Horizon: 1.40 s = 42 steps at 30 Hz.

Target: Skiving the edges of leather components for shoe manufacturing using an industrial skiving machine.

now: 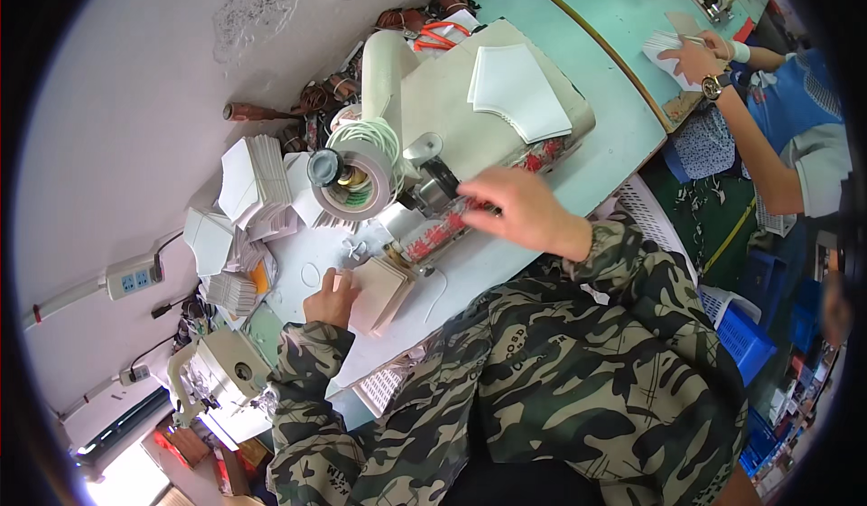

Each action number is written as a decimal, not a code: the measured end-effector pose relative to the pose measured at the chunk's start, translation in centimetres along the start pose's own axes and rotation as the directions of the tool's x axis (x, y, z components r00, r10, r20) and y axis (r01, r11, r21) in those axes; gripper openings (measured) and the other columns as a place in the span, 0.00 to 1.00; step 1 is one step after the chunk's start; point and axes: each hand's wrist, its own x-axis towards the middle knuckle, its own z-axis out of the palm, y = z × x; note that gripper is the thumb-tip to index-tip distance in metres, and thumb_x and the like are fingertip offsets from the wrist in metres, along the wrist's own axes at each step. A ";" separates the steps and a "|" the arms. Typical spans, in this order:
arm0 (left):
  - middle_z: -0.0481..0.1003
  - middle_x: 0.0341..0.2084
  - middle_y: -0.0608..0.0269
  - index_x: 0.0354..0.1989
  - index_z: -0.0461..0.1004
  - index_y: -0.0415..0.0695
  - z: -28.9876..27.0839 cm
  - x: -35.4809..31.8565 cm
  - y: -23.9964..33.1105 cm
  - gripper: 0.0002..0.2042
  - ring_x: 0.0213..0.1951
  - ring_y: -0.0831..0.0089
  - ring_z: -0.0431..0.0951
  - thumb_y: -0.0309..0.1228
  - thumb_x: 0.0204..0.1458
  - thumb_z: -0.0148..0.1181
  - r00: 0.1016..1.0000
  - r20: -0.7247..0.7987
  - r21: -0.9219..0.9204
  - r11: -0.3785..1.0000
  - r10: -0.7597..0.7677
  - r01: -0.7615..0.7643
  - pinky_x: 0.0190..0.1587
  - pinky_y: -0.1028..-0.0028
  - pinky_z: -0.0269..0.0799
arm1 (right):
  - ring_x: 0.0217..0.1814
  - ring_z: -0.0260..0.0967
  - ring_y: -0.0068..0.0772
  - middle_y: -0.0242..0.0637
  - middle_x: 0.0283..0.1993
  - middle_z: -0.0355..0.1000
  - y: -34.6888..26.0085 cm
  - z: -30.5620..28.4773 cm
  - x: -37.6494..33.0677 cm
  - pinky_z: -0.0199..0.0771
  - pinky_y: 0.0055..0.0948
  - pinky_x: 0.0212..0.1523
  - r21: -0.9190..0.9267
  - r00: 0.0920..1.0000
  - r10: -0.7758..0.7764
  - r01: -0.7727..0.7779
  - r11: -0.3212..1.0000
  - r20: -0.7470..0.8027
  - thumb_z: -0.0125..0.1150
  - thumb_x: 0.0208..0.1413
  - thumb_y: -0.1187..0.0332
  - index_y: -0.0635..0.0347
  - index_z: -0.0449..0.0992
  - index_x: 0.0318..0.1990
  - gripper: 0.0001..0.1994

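My left hand [332, 302] is closed at the left edge of a stack of beige flat pieces [383, 291], its fingertips curled against the edge. The stack rests beside the head end of a sewing machine [497, 100] with red-patterned trim. My right hand [519, 210] is over the machine's near side, fingers apart and loosely bent, with nothing visible in it. Its fingertips are beside a black machine part [440, 181]; whether they touch it I cannot tell. On the machine bed lies a fan of white curved pieces [517, 91].
A tape roll [352, 179] and a coil of pale cord [372, 136] are at the machine's left. Stacks of white pieces [253, 181] stand by the wall. At the right, a co-worker's hands [694, 59] hold white sheets. White baskets and a blue crate [745, 343] stand below the table.
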 end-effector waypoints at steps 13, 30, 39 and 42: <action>0.74 0.34 0.64 0.35 0.76 0.49 -0.2 0.5 -0.9 0.13 0.38 0.61 0.74 0.32 0.38 0.68 0.998 -0.056 -0.263 0.964 0.015 -0.029 0.38 0.64 0.72 | 0.36 0.73 0.41 0.42 0.39 0.75 -9.6 -3.5 5.5 0.73 0.32 0.35 -0.155 0.618 -0.518 0.543 0.825 -0.591 0.70 0.45 0.73 0.62 0.76 0.44 0.17; 0.76 0.31 0.64 0.45 0.73 0.37 -10.3 5.4 0.7 0.12 0.35 0.78 0.75 0.26 0.52 0.60 0.895 0.246 -0.949 0.281 0.372 0.144 0.40 0.75 0.70 | 0.36 0.77 0.29 0.41 0.34 0.78 -3.2 1.0 0.4 0.75 0.25 0.38 0.507 0.978 0.053 -0.151 0.849 0.202 0.63 0.56 0.66 0.68 0.75 0.45 0.15; 0.73 0.32 0.71 0.40 0.73 0.38 -12.9 7.8 4.2 0.08 0.34 0.84 0.70 0.26 0.52 0.59 0.845 0.272 -0.958 0.048 0.461 0.282 0.39 0.82 0.65 | 0.32 0.74 0.22 0.37 0.31 0.77 -2.0 5.9 -0.3 0.74 0.24 0.35 0.761 0.968 0.136 -0.250 0.599 0.211 0.64 0.54 0.69 0.69 0.76 0.39 0.11; 0.72 0.26 0.72 0.37 0.75 0.37 -11.6 9.1 5.2 0.06 0.29 0.85 0.69 0.26 0.55 0.57 0.926 0.209 -0.971 -0.047 0.314 0.235 0.34 0.81 0.66 | 0.30 0.74 0.24 0.37 0.29 0.77 -1.4 5.0 -0.2 0.73 0.25 0.33 0.714 0.960 0.135 -0.272 0.645 0.244 0.64 0.53 0.69 0.68 0.77 0.36 0.10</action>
